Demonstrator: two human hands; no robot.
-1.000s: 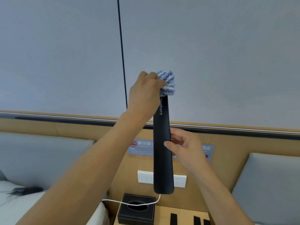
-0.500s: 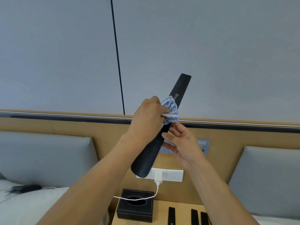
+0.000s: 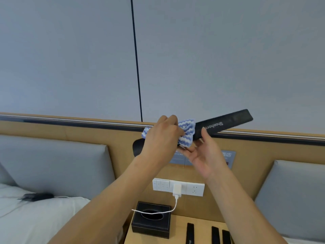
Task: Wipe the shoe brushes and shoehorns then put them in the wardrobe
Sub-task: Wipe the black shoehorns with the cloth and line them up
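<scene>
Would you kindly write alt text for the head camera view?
The left hand wraps a blue-and-white striped cloth around a black shoehorn, which the right hand steadies from below. Underneath, a nightstand holds a black tissue box.

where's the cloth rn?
Head view, centre: the blue-and-white cloth is bunched in the left hand, wrapped round the middle of the black shoehorn, which the right hand supports from below.
</scene>
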